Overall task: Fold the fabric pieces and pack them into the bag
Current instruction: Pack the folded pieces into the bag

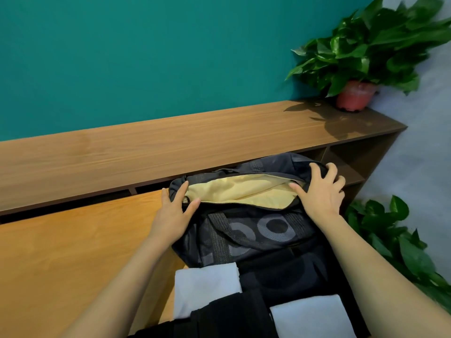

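Observation:
A black duffel bag [246,235] with grey ring patterns lies on the orange table [73,252], its top zip open. A pale yellow fabric [241,191] fills the opening. My left hand [172,213] grips the bag's left end, thumb and fingers curled over the rim of the opening. My right hand [319,189] grips the right end, thumb inside the opening, fingers spread over the far edge. Near the front lie a folded white fabric [205,286], a second white fabric [310,315] and black fabric [234,313] between them.
A raised wooden shelf [170,142] runs behind the table against a teal wall. A potted plant [356,69] in a red pot stands on its right end. More green leaves [395,242] hang at the right beside the table.

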Demonstrator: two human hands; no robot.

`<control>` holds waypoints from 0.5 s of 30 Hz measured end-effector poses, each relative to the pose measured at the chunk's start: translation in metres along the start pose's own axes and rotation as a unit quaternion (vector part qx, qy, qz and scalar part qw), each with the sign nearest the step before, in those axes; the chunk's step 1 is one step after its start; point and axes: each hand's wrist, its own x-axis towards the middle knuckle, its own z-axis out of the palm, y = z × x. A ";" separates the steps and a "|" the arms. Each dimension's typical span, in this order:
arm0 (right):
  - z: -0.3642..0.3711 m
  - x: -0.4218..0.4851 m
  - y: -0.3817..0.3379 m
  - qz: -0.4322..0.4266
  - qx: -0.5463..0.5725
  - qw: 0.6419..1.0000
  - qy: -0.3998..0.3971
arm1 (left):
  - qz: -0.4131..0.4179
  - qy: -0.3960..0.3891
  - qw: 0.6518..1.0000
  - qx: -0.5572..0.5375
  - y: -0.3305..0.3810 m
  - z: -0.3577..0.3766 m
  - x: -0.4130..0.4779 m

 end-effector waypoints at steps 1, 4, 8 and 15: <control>0.001 0.001 0.000 0.016 0.006 1.000 0.010 | -0.008 0.004 1.000 -0.019 0.000 0.001 0.001; 0.006 0.005 0.000 0.053 0.010 0.998 -0.027 | -0.043 0.022 0.998 -0.030 0.003 0.008 0.003; 0.008 0.004 -0.002 0.034 -0.013 0.999 -0.031 | -0.105 0.064 0.992 -0.033 0.013 0.015 -0.001; 0.005 -0.002 -0.007 -0.029 -0.042 0.999 0.011 | -0.079 0.091 0.993 -0.008 0.021 0.022 -0.005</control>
